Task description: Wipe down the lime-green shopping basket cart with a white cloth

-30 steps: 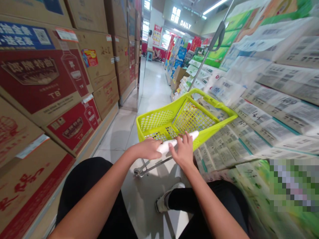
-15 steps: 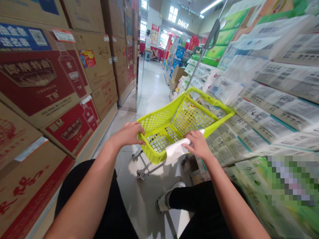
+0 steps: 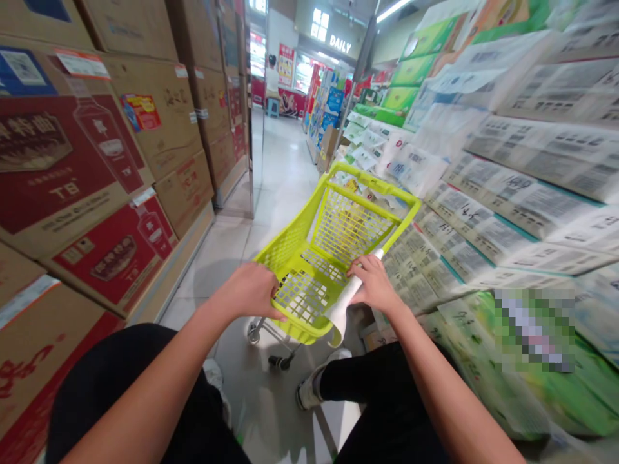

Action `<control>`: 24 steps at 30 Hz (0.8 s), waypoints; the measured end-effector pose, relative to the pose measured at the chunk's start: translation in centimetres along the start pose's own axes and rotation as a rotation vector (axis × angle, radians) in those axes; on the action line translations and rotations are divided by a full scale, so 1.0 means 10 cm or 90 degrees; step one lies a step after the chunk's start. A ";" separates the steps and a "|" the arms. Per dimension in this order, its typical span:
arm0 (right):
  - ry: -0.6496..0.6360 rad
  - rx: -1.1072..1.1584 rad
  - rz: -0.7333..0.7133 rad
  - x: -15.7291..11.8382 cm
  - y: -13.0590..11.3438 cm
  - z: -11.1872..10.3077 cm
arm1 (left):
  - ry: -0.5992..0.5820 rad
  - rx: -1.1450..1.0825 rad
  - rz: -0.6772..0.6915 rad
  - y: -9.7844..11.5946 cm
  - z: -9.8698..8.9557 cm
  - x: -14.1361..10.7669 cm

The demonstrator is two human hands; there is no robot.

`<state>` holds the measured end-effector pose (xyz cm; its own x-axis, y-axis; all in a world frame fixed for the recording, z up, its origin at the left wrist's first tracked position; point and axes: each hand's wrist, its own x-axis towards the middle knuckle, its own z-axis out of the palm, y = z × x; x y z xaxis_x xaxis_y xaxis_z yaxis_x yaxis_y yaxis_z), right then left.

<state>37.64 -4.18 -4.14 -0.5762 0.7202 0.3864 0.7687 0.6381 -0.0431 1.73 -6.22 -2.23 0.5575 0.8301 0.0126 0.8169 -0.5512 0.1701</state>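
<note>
A lime-green plastic shopping cart (image 3: 314, 254) with lattice walls stands in the aisle before my legs, its basket holding nothing. My left hand (image 3: 256, 290) is wrapped around the rim at its near left corner. On the right side rim, my right hand (image 3: 373, 282) is closed over a white cloth (image 3: 345, 303). That cloth is folded over the rim, and its near end hangs loose outside the basket. Below the basket, the grey metal frame and small wheels (image 3: 279, 362) rest on the floor.
Stacked cartons (image 3: 116, 148) line the left side. On the right rise piles of wrapped tissue packs (image 3: 483, 200), close to the cart. A metal pole (image 3: 358, 71) stands ahead. Farther along the tiled aisle (image 3: 285, 154), a person (image 3: 271, 77) is beside a blue stool (image 3: 273, 106).
The cart has turned, its far handle end swinging left. My left hand has moved slightly down with the near rim, and the cloth's near end now hangs more loosely.
</note>
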 end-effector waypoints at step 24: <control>-0.074 -0.008 -0.133 0.42 -0.88 0.41 | 0.044 -0.073 -0.038 -0.03 0.22 0.02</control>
<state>27.33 -5.69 -5.90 -0.7509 0.5997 0.2764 0.6323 0.7738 0.0387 1.92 -6.11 -4.46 0.4934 0.8672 0.0666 0.8239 -0.4905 0.2840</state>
